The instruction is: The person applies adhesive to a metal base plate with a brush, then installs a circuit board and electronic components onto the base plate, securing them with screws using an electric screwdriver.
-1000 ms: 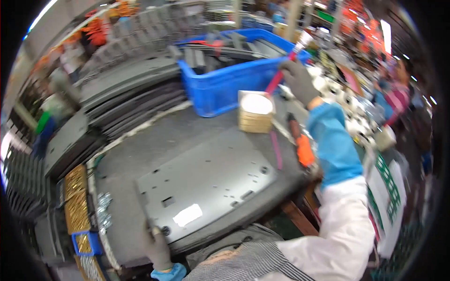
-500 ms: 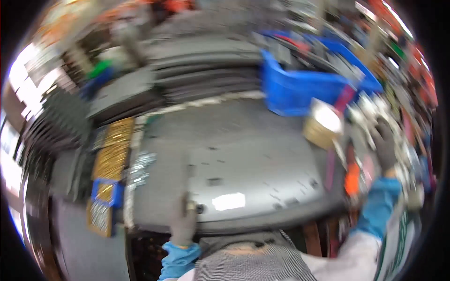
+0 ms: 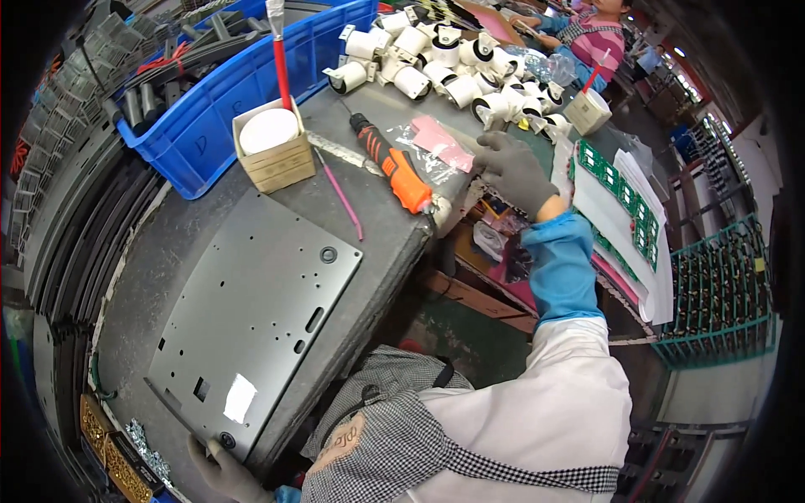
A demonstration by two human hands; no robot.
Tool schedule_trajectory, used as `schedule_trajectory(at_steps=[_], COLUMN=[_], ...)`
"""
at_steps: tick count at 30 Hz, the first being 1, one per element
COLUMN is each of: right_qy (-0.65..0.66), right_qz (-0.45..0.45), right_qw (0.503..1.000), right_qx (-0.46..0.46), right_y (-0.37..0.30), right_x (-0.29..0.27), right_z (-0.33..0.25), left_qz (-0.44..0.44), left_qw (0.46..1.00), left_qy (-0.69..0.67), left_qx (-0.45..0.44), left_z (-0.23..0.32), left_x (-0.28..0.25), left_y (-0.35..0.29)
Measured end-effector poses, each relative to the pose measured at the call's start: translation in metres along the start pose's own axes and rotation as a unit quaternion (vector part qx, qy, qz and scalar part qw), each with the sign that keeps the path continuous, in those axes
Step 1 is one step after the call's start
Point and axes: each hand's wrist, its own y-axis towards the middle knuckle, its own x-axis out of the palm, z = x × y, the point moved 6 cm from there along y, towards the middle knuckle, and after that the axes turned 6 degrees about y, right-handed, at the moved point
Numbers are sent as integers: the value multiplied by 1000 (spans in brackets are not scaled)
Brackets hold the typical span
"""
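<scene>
A grey metal panel (image 3: 243,310) with small holes, slots and a white label lies on the dark worktable. My left hand (image 3: 225,474), in a grey glove, holds the panel's near corner beside a round black foot, thumb on top. My right hand (image 3: 516,172), gloved the same way, reaches out with fingers apart at the front edge of a pile of white cylindrical parts (image 3: 461,90) with black rims and metal brackets. No part shows in its grasp. An orange and black electric screwdriver (image 3: 394,168) lies left of it, by a pink sheet in clear plastic (image 3: 440,144).
A blue bin (image 3: 197,138) of dark parts stands at far left, near a box with a white tub (image 3: 272,155) and red-handled brush. Green circuit boards (image 3: 625,197) lie at right. Fasteners fill trays (image 3: 117,469) at near left. A co-worker (image 3: 591,38) sits beyond.
My view has swung to the right, and the blur is gone. My left hand is now at the panel's near corner. My right arm stays stretched out toward the white parts.
</scene>
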Motion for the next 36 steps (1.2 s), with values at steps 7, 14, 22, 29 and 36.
schedule_trajectory(at_steps=[7, 14, 22, 29, 36], right_qy=[1, 75, -24, 105, 253], right_qz=[1, 58, 41, 41, -3], right_qw=[1000, 995, 989, 989, 965], right_qx=[11, -16, -140, -93, 65], right_y=[-5, 17, 25, 37, 31], right_x=[31, 48, 42, 35, 27], right_z=[11, 18, -5, 3, -3], left_qz=[76, -38, -208, -401, -428], left_qw=[987, 935, 811, 790, 814], left_qy=[43, -36, -72, -113, -43], left_qx=[138, 352, 542, 449, 391], left_z=[9, 149, 291, 330, 372], left_x=[-25, 28, 136, 204, 296], left_y=[2, 4, -69, -102, -129])
